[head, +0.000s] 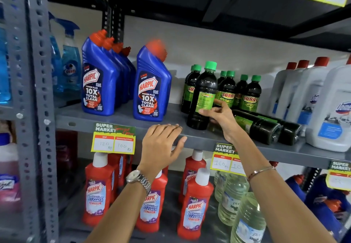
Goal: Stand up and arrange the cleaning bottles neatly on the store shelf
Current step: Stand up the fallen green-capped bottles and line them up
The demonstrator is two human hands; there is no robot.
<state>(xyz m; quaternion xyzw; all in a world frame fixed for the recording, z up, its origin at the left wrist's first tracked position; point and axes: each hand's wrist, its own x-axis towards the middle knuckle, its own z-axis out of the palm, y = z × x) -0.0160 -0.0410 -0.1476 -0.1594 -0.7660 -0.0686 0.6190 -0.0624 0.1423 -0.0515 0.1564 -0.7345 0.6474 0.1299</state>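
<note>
— Two dark bottles (pixel 266 127) lie flat on the shelf (pixel 121 121), long axes running front to back, just right of the right hand (pixel 220 115).

— That hand pinches an upright bottle (pixel 204 92); left hand (pixel 161 144) rests open on the edge.

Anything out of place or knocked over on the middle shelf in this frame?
Yes. Two dark green-labelled bottles lie on their sides at the shelf's front edge, bases toward the camera, while the rest of that group stands upright behind. The right hand touches one upright bottle, whose label faces away. No spill visible.
</note>
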